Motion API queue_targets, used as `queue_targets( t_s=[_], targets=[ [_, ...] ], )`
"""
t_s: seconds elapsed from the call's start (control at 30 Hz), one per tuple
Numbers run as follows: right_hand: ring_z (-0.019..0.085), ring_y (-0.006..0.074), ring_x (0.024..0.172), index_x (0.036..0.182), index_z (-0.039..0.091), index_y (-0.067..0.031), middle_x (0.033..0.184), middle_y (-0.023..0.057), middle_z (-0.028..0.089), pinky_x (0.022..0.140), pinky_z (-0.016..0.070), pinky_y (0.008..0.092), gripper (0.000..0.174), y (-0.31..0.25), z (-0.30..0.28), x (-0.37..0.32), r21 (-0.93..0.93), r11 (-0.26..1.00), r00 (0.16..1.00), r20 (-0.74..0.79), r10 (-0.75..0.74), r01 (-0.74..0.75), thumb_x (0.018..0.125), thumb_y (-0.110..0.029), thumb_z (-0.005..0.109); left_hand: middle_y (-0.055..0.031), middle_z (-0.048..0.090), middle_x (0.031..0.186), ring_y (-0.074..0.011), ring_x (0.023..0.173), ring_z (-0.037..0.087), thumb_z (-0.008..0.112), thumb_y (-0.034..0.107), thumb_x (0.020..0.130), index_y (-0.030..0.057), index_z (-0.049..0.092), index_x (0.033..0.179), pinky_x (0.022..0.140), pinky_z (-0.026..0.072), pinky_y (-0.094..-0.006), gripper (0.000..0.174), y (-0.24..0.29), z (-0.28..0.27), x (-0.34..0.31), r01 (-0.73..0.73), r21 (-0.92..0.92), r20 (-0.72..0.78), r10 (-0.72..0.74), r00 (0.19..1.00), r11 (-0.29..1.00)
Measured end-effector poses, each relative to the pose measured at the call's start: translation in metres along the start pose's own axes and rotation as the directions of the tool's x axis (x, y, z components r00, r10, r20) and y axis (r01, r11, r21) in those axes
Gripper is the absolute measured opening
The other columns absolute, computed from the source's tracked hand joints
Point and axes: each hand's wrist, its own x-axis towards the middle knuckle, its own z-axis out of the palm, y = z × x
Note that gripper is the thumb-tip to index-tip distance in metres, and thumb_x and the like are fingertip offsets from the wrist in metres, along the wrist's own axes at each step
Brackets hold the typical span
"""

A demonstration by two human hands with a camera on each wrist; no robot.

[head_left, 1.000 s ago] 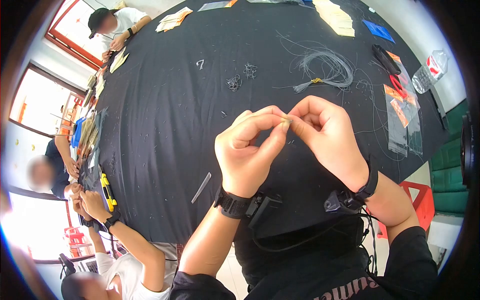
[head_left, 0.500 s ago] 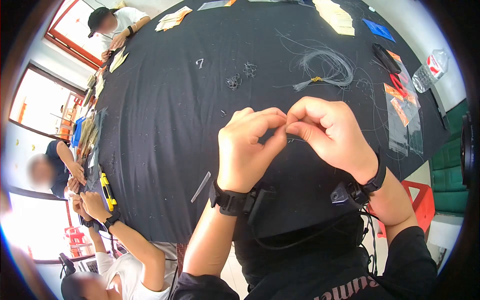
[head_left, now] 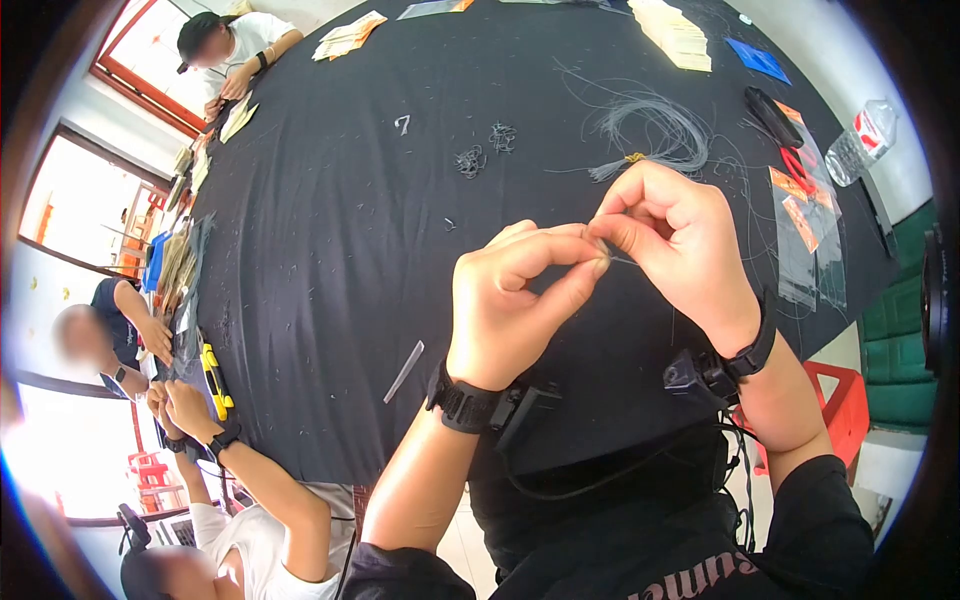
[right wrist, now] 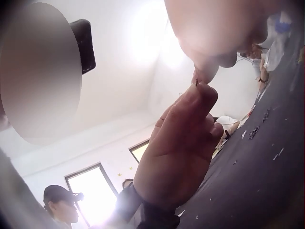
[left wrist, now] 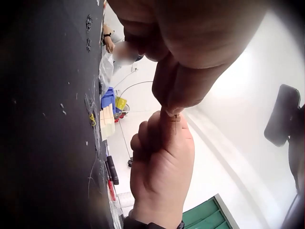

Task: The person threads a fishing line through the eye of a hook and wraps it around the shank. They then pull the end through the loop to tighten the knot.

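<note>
Over the black cloth, the left hand (head_left: 515,300) pinches a tiny dark piece between thumb and index finger; in the right wrist view this piece (right wrist: 197,82) shows at the fingertips. The right hand (head_left: 685,250) pinches at the same spot, its fingertips against the left ones, and a thin thread (head_left: 625,261) runs out beside them. The piece is too small to make out its shape. Beyond the hands lie a coil of grey line (head_left: 655,130) with a yellow tie and two small heaps of dark bits (head_left: 470,161).
On the black table (head_left: 320,250) lie a clear strip (head_left: 403,372), a yellow cutter (head_left: 215,382), red-handled scissors (head_left: 797,170), a black case (head_left: 772,117), plastic packets (head_left: 797,260) and stacked cards (head_left: 672,35). A water bottle (head_left: 860,143) is at the right. Other people sit at the left.
Both hands have shifted a little to the right, and the right hand has risen toward the coil. Their fingertips still meet. At the left, another person's arm has moved.
</note>
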Motion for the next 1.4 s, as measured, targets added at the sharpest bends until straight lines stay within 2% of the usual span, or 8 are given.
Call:
queue_targets(
  t_s=[0.33,0.73,0.83,0.93,1.13,1.23,1.33,1.4],
  targets=[
    [0.063,0.005,0.067,0.087,0.062,0.0021,0.076,0.0051,0.069,0.059,0.048,0.0197,0.012,0.001,0.009,-0.003,-0.121,0.993,0.994,-0.112,0.004,-0.018,0.087,-0.001,0.073,-0.0103,0.072,0.099,-0.0106,0.085,0.064,0.072,-0.006,0.084,-0.003,0.072,0.094,0.076,0.0511,-0.0227,0.01,-0.004,0.004,-0.004,0.056,-0.094,-0.122,-0.068,0.99,0.994],
    [0.047,-0.001,0.06,0.088,0.064,0.0005,0.069,-0.0043,0.06,0.052,0.0358,0.0183,0.013,0.003,0.02,-0.007,0.227,0.93,0.954,-0.008,0.3,-0.291,0.093,-0.01,0.07,-0.0113,0.071,0.1,-0.0097,0.085,0.063,0.069,-0.009,0.085,-0.004,0.071,0.094,0.073,0.05,-0.0215,0.01,-0.009,0.003,-0.004,-0.029,-0.07,-0.194,0.015,0.981,0.997],
    [0.045,-0.0011,0.06,0.089,0.064,0.0015,0.067,-0.0049,0.059,0.051,0.0344,0.0189,0.015,0.005,0.024,-0.009,0.227,0.927,0.952,0.002,0.306,-0.299,0.094,-0.012,0.07,-0.0107,0.071,0.098,-0.0096,0.084,0.063,0.069,-0.007,0.085,-0.0036,0.071,0.093,0.072,0.0494,-0.0212,0.009,-0.01,0.002,-0.003,-0.04,-0.021,-0.219,0.035,0.975,0.999],
    [0.042,-0.001,0.059,0.09,0.064,0.0016,0.065,-0.006,0.055,0.05,0.0321,0.02,0.013,0.0,0.029,-0.012,0.174,0.946,0.96,-0.016,0.28,-0.273,0.094,-0.01,0.069,-0.0073,0.075,0.091,-0.0168,0.073,0.065,0.076,-0.001,0.078,0.0036,0.072,0.087,0.069,0.0509,-0.0278,0.01,-0.008,0.004,-0.001,-0.002,0.041,-0.308,0.014,0.951,0.999],
    [0.039,0.0002,0.058,0.091,0.064,0.0009,0.063,-0.0051,0.049,0.05,0.0308,0.0214,0.006,-0.007,0.02,-0.013,0.023,0.988,0.985,0.095,0.147,-0.15,0.093,-0.005,0.066,-0.0055,0.074,0.09,-0.0188,0.069,0.063,0.076,0.0,0.075,0.005,0.072,0.085,0.069,0.0485,-0.0295,0.012,-0.013,-0.001,0.003,-0.061,0.233,-0.236,0.118,0.964,0.97],
    [0.042,0.0011,0.058,0.091,0.064,0.001,0.064,-0.0035,0.053,0.051,0.0333,0.0212,0.004,-0.008,0.008,-0.007,-0.002,0.994,0.986,0.128,0.107,-0.108,0.092,-0.003,0.066,-0.0097,0.075,0.093,-0.0169,0.073,0.065,0.076,-0.001,0.075,0.0037,0.074,0.09,0.07,0.0511,-0.0286,0.016,-0.007,-0.004,0.005,-0.107,0.295,-0.083,0.137,0.987,0.95],
    [0.046,0.0021,0.06,0.091,0.064,0.0005,0.068,-0.0018,0.058,0.053,0.0363,0.0206,0.003,-0.005,-0.001,0.0,-0.026,0.999,0.994,0.102,-0.027,0.03,0.091,-0.001,0.066,-0.0083,0.075,0.094,-0.0177,0.07,0.064,0.077,0.001,0.074,0.0045,0.074,0.089,0.068,0.0502,-0.029,0.015,-0.001,-0.003,0.005,-0.145,0.256,-0.003,0.15,0.989,0.956],
    [0.052,0.003,0.064,0.091,0.064,0.0003,0.072,0.0002,0.062,0.057,0.0417,0.0202,0.003,-0.002,-0.005,0.001,-0.028,0.999,0.995,0.098,-0.012,0.015,0.09,0.001,0.067,-0.0072,0.076,0.095,-0.0169,0.069,0.063,0.078,0.002,0.074,0.0045,0.074,0.087,0.067,0.0493,-0.0289,0.014,-0.001,-0.002,0.005,-0.155,0.235,0.03,0.152,0.988,0.96]
  ],
)
